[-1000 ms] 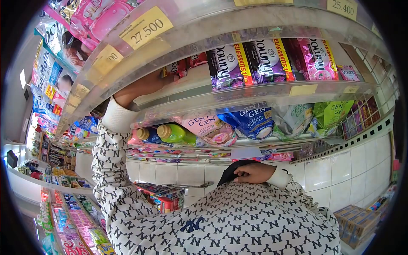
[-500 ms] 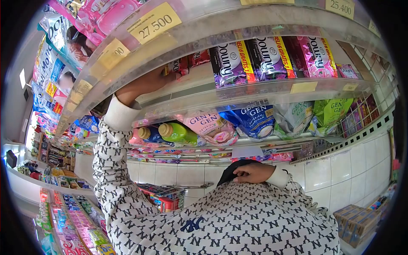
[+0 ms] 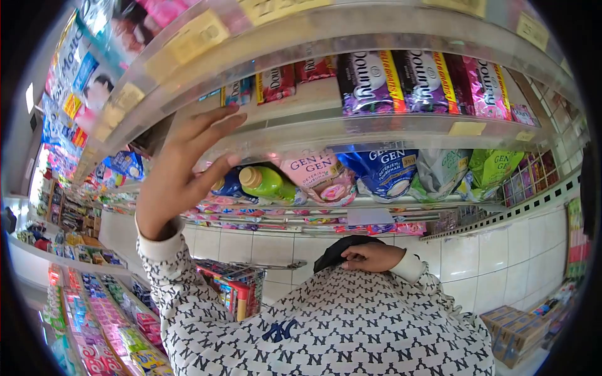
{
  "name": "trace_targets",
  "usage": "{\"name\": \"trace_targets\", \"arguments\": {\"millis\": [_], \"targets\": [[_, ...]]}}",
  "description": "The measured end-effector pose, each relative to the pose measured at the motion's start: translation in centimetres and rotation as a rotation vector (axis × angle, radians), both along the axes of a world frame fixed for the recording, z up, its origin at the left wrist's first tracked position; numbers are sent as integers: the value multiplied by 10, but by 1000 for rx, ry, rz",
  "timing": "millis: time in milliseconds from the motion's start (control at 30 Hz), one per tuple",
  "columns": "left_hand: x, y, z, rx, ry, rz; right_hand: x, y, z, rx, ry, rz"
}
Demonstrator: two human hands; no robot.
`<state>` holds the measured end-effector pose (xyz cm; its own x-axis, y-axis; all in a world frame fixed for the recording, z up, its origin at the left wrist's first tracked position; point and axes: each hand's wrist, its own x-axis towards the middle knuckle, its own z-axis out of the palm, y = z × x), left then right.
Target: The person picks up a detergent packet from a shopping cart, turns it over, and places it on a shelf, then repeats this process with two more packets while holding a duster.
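The left hand (image 3: pixel 179 172) is hovering open-fingered, empty, before the shelf (image 3: pixel 351 128); sachets (image 3: pixel 276 83) above, bottles (image 3: pixel 263 183) below it. The right hand (image 3: pixel 371 257) is pinching dark cloth (image 3: pixel 332 250).

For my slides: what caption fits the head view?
Left hand open below shelved sachets; right hand holds black object.

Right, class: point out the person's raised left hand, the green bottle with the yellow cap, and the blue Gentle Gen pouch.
left hand (image 3: pixel 170 182), head view, palm.
green bottle (image 3: pixel 271 183), head view, body.
blue Gentle Gen pouch (image 3: pixel 384 175), head view, front.
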<state>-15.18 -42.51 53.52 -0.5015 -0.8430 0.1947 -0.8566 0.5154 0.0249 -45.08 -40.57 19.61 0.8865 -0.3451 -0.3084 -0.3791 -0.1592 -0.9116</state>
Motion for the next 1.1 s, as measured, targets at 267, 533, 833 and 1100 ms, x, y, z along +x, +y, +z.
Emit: {"name": "trace_targets", "arguments": {"millis": [267, 533, 833, 1100], "targets": [[65, 97, 3, 89, 258, 12, 53, 19, 8, -5, -43, 66], [185, 200, -139, -205, 806, 633, 139, 34, -9, 149, -202, 41], [196, 465, -476, -129, 863, 1702, 242, 126, -37, 222, -92, 56], [210, 411, -451, 291, 654, 1537, 356, 171, -37, 147, -168, 270]]}}
